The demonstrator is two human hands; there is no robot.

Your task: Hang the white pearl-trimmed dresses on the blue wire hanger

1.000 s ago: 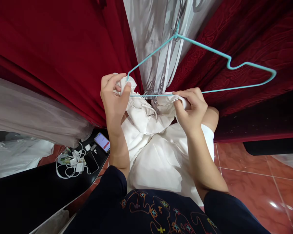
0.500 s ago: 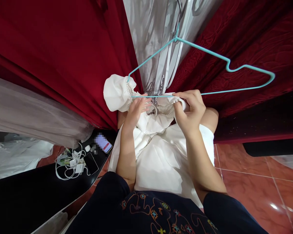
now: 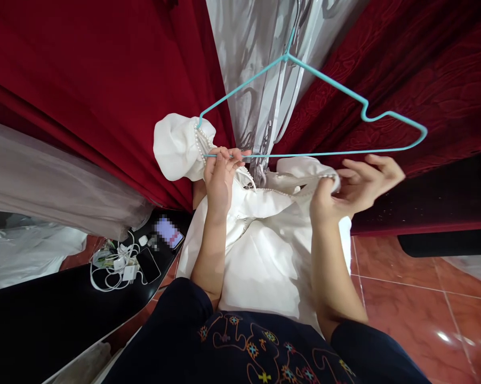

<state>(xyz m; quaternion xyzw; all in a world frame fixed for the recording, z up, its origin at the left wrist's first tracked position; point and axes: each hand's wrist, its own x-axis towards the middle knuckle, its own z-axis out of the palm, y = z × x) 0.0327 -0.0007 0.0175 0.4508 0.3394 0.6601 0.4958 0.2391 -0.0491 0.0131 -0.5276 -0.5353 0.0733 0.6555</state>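
A white dress [image 3: 264,261] lies across my lap, its neckline edged with pearl beads. One puffy sleeve [image 3: 174,146] hangs on the left end of a light blue hanger [image 3: 324,77]. The hanger's right end has no fabric on it. My left hand [image 3: 220,178] grips the hanger's bottom bar near that sleeve, fingers curled over it. Below the bar's right half, my right hand [image 3: 348,189] holds the beaded edge of the dress's other shoulder between thumb and fingers, the outer fingers spread toward the hanger's right end.
Red fabric [image 3: 104,80] hangs at the left and more [image 3: 424,80] at the right, with white fabric [image 3: 240,58] between. On a black surface [image 3: 44,314] at lower left lie two phones [image 3: 148,265], white cables [image 3: 104,282] and chargers. Red floor tiles [image 3: 408,304] show at right.
My right hand has left the hanger bar and moved right, pulling the beaded shoulder edge with it. My left fingers have closed on the bar. The hanger and hung sleeve have shifted left.
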